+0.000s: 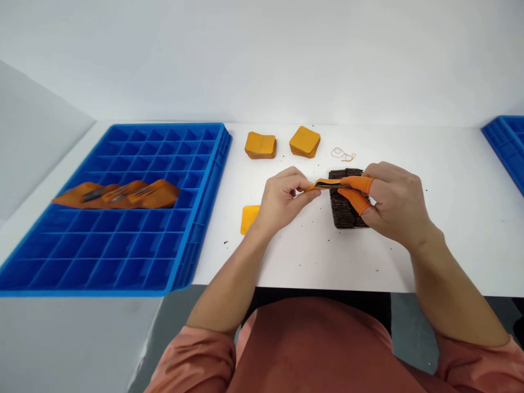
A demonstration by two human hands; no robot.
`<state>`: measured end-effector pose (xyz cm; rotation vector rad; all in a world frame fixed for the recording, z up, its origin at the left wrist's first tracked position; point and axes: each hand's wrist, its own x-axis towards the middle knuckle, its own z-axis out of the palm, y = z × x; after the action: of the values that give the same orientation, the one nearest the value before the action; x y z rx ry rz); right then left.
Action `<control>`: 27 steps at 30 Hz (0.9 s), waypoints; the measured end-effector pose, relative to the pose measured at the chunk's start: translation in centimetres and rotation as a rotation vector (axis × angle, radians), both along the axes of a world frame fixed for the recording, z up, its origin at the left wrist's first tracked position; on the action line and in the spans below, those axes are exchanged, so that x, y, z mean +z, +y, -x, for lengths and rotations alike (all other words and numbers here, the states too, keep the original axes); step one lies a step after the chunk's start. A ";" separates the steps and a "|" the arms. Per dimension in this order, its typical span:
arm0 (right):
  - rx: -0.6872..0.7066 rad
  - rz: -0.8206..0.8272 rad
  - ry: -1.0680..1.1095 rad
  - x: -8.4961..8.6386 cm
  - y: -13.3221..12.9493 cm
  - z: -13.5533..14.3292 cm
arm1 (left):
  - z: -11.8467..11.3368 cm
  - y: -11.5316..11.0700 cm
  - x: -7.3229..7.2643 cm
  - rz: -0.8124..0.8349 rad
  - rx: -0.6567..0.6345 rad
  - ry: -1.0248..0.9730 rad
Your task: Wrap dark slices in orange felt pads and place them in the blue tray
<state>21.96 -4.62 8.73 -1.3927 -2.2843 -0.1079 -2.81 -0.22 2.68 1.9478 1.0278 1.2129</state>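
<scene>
My left hand (285, 199) pinches one end of a thin yellow-orange folded piece (327, 182), which shows a dark layer along its open edge. At the other end my right hand (395, 204) is closed on the same piece, with orange finger covers on thumb and index finger. The piece is held above a stack of dark brown ribbed pieces (347, 213), partly hidden by my right hand. Beside my left wrist lies a single yellow square piece (249, 218), partly covered by the forearm.
Two stacks of yellow square pieces, a left stack (261, 145) and a right stack (305, 141), stand at the back. A loose thin cord (343, 155) lies nearby. A blue compartment tray (174, 273) at left holds orange pieces (118, 195); another blue tray (507, 143) stands far right.
</scene>
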 end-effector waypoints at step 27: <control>0.057 0.240 0.850 -5.0 2.3 -0.6 | -0.3 -0.2 -0.9 0.054 -0.037 -0.196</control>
<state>22.54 -2.31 3.76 -1.1590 -1.6369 0.6681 -2.55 -0.42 1.81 1.7600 0.9106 1.3128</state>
